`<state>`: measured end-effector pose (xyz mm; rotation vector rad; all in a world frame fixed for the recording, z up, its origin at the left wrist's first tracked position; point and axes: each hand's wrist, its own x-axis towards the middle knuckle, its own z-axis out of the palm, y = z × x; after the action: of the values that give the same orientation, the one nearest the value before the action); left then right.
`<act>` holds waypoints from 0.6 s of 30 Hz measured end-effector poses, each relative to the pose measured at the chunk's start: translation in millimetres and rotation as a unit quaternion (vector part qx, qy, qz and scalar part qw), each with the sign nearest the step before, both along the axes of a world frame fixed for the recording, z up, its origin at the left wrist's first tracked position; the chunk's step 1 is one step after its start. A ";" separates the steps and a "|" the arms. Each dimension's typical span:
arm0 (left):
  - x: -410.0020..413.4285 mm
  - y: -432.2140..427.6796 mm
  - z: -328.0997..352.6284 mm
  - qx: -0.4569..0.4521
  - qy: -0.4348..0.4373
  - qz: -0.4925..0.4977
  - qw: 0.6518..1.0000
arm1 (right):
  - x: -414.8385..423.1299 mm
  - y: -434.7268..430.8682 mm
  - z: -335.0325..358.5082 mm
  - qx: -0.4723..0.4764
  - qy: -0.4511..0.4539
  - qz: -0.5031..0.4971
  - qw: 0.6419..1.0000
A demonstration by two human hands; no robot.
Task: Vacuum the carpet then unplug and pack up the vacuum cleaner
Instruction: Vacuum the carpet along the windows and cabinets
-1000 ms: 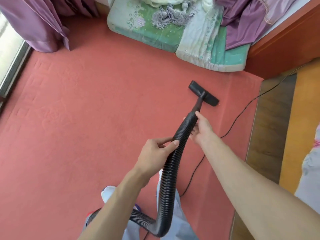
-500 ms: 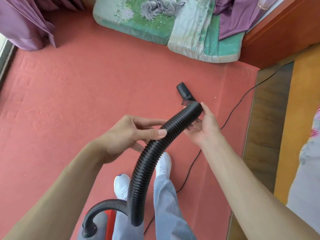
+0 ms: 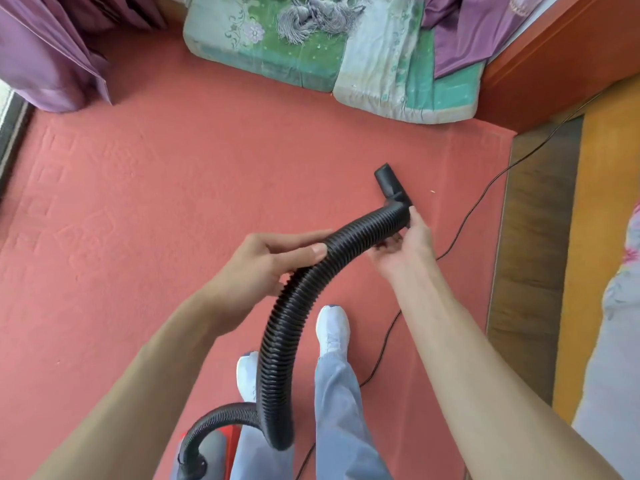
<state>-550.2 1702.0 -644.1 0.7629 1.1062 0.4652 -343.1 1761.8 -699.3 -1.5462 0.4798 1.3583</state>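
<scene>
A black ribbed vacuum hose (image 3: 291,320) arcs up from the red and grey vacuum body (image 3: 211,448) at the bottom edge. My left hand (image 3: 266,261) grips the hose at mid-length, thumb on top. Near the hose's far end my right hand (image 3: 401,244) holds it from below, just behind the black nozzle (image 3: 389,183), which is lifted above the red carpet (image 3: 145,188). The thin black power cord (image 3: 460,230) snakes across the carpet to the right and runs off toward the upper right.
My two white shoes (image 3: 330,327) stand on the carpet under the hose. Green and pale cushions (image 3: 311,50) lie at the far edge, purple curtains (image 3: 45,60) at the left. A wooden floor strip (image 3: 533,258) and orange surface (image 3: 602,237) border the carpet on the right.
The nozzle left the carpet and rose. Both hands pulled the hose up and toward me, bending it into an arc. The vacuum body came into view at the bottom.
</scene>
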 end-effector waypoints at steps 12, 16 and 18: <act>51.0 67.9 -23.8 0.047 0.088 0.064 0.993 | 25.2 68.7 -24.9 0.028 -0.001 -0.036 0.999; 68.7 99.8 -33.2 0.111 0.155 0.051 0.980 | 38.9 109.9 -31.4 0.058 0.023 -0.064 0.996; 72.1 107.4 -37.2 0.123 0.173 0.056 0.976 | 39.4 122.1 -32.9 0.065 0.033 -0.069 0.995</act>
<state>-478.1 1809.4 -681.3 1.0284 1.4385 0.5870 -303.7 1883.9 -732.2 -1.3412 0.5179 1.3104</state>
